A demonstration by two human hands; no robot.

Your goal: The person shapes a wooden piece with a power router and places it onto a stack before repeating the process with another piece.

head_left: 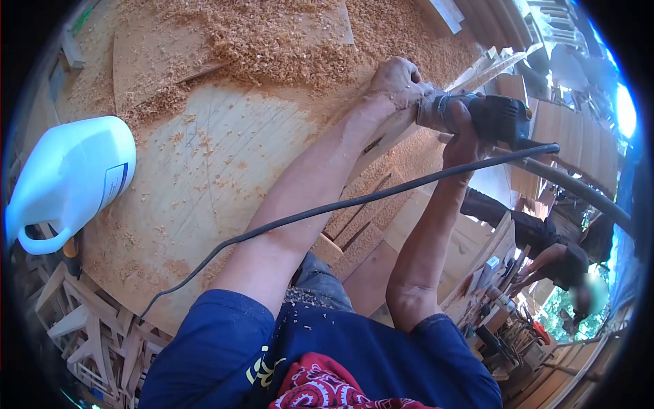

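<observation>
My right hand (pixel 466 140) is wrapped around the body of a corded trim router (pixel 494 119), which has a black motor end and a grey metal base. The router lies sideways against the edge of a wooden piece (pixel 390 136). At its base end, my left hand (pixel 396 83) is closed, with curled fingers and the thumb against the tool; the grip is partly hidden. The bit cannot be seen. A black power cord (pixel 327 206) runs from the router across my left forearm to the lower left.
Wood shavings (pixel 272 48) are heaped over the wooden work surface (pixel 225 136). A white jug (pixel 82 174) stands at the left edge. Wooden offcuts (pixel 88 334) pile up below left. On the right, another person (pixel 538 238) bends over a cluttered bench.
</observation>
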